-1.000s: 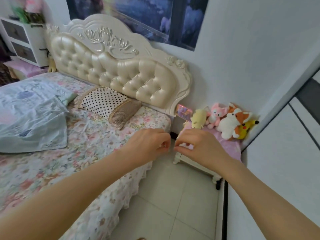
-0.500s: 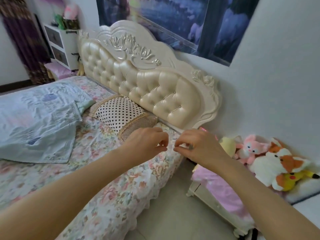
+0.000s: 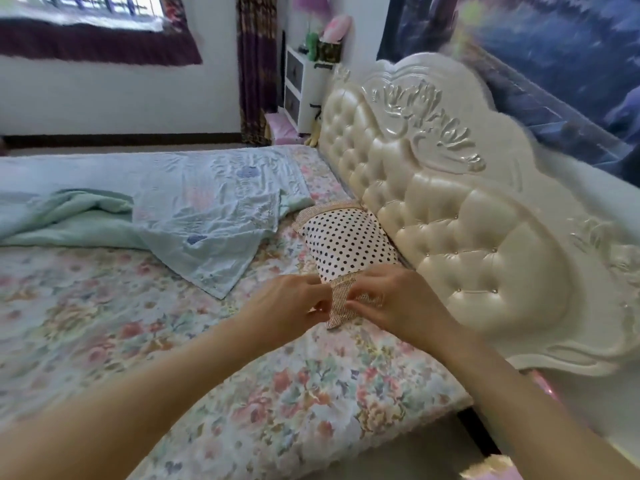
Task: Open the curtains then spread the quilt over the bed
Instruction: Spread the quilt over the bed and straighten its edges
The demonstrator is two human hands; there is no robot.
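Note:
A pale blue-green quilt [image 3: 166,206] lies crumpled and partly folded across the far half of the bed [image 3: 104,327], which has a floral sheet. A dark patterned curtain [image 3: 257,67] hangs bunched in the far corner, right of a window [image 3: 86,8]. My left hand [image 3: 291,306] and my right hand [image 3: 391,299] are held close together in front of the near end of a polka-dot pillow [image 3: 346,244]. Their fingers are curled and pinched. Whether they touch the pillow's woven border I cannot tell.
A cream tufted headboard [image 3: 450,209] runs along the right. A white drawer unit [image 3: 304,84] with plush toys on top stands in the far corner beside the curtain. A dark picture [image 3: 554,57] hangs above the headboard. Floor shows at the bottom right.
The view has swung left, from the bedside toys and floor to the bed, the window and the curtain. Both hands stay close together and now appear over the pillow's end.

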